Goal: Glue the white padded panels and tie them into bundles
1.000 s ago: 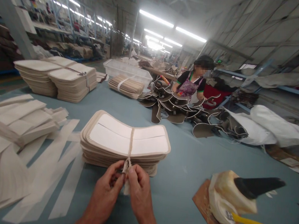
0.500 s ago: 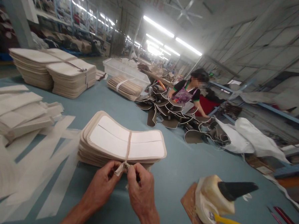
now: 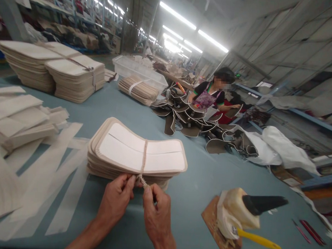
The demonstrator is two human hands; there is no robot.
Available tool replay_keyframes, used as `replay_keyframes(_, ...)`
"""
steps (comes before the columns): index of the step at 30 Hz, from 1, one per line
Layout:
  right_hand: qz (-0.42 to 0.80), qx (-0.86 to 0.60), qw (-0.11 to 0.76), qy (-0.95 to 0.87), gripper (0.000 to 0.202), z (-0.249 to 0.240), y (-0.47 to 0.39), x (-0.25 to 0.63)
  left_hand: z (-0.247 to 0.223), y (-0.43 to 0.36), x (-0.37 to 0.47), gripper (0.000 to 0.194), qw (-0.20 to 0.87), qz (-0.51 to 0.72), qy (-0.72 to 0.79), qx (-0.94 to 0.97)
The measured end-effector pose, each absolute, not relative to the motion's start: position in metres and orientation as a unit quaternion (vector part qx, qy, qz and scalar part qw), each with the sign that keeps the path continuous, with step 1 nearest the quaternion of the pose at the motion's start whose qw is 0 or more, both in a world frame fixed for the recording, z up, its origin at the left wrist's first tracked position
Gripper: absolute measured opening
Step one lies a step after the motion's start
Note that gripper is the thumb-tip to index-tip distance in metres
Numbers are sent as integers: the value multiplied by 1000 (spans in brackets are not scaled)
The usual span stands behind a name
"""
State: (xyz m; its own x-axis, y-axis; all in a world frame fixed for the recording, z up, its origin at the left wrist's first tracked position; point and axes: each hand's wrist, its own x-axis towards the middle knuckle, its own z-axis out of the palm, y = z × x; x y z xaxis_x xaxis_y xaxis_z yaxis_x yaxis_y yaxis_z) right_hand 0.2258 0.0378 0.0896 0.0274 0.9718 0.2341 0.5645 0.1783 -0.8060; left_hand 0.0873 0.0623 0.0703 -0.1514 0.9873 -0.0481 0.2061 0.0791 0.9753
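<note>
A stack of beige panels (image 3: pixel 123 146) with white faces lies before me, bowed down in the middle by a cloth tie (image 3: pixel 144 157) wrapped around it. At the stack's near edge the tie has a knot. My left hand (image 3: pixel 117 196) is closed at the left of this knot, thumb and forefinger pinched; what lies between them is mostly hidden. My right hand (image 3: pixel 158 209) pinches a twisted end of the tie just right of the knot.
Left are loose pale strips (image 3: pixel 64 193) and piled pieces (image 3: pixel 19 113). Bundled panel stacks (image 3: pixel 74 73) and a clear plastic bin (image 3: pixel 138 69) stand behind. Dark curved pieces (image 3: pixel 194 118) lie near a co-worker (image 3: pixel 209 93). At right are a glue container (image 3: pixel 236 210), a yellow-handled brush (image 3: pixel 257 239) and red pens (image 3: pixel 312 232).
My right hand has drawn a tie end slightly down and right from the knot. The loose flap by my left fingers no longer shows. The co-worker's hand has lifted a dark piece.
</note>
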Motion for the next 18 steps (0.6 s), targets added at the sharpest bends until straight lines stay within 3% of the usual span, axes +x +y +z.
replay_keyframes(8, 207, -619, 419, -632, 41, 74, 49, 236, 75, 56, 76, 45, 472, 436, 529, 554)
replay_keyframes(18, 202, -597, 434, -643, 41, 78, 55, 227, 91, 44, 72, 34, 411, 449, 437, 662)
